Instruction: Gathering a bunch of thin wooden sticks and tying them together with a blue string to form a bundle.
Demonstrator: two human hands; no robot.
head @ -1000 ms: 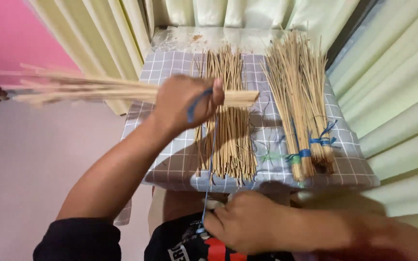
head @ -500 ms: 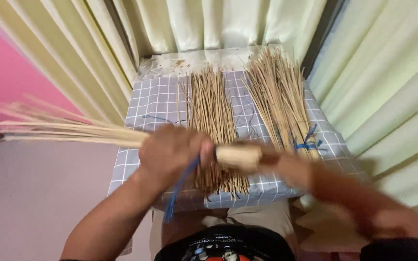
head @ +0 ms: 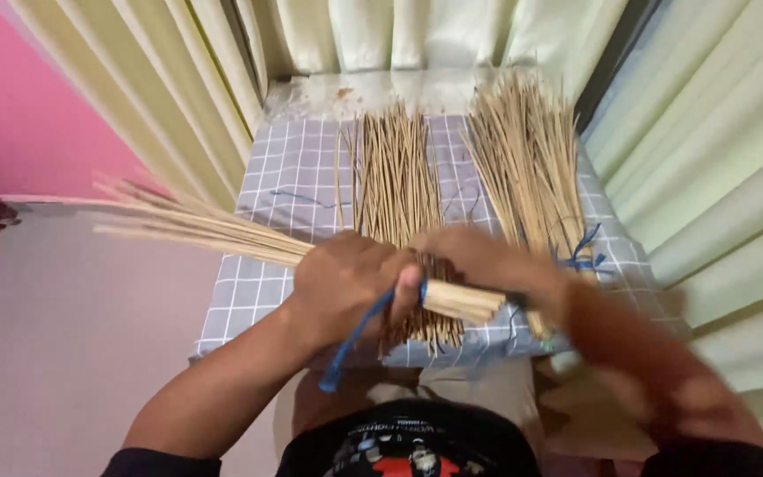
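The stick bundle (head: 222, 231), lying crosswise over the table's (head: 258, 291) front edge, is gripped by the left hand (head: 346, 287) near its cut end, which is pinched by the right hand (head: 479, 261) beside a blue string (head: 355, 336).

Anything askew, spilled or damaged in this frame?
Nothing serious. A few loose sticks lie apart from the middle pile on the checked cloth. The held bundle, in the left hand, splays at its far end.
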